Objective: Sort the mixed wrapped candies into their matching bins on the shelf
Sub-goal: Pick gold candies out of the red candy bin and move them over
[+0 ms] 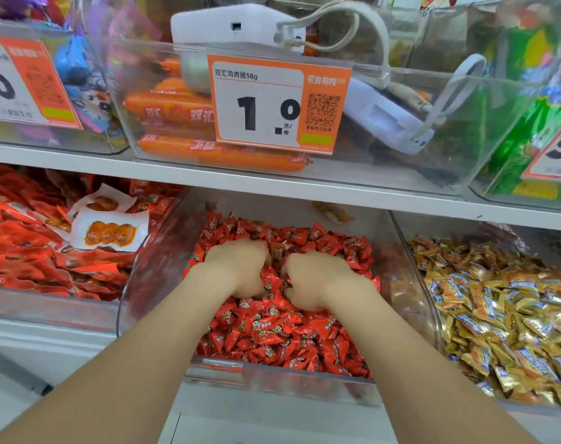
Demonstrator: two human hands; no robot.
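A clear middle bin [215, 366] on the lower shelf is heaped with small red wrapped candies [272, 334]. Both my hands are dug into that heap near its middle. My left hand [240, 267] lies knuckles up with its fingers curled down into the candies. My right hand [311, 280] sits just beside it, its fingers also curled into the pile. The fingertips of both hands are buried, so what they hold is hidden. A few brownish wrappers [277, 249] show between the hands at the far side.
The bin to the right holds gold and orange wrapped candies [503, 309]. The left bin holds red snack packets [32, 251]. Above, a shelf carries a clear bin of orange sausages [173, 113] with a price tag [272, 104] and white devices [388, 113].
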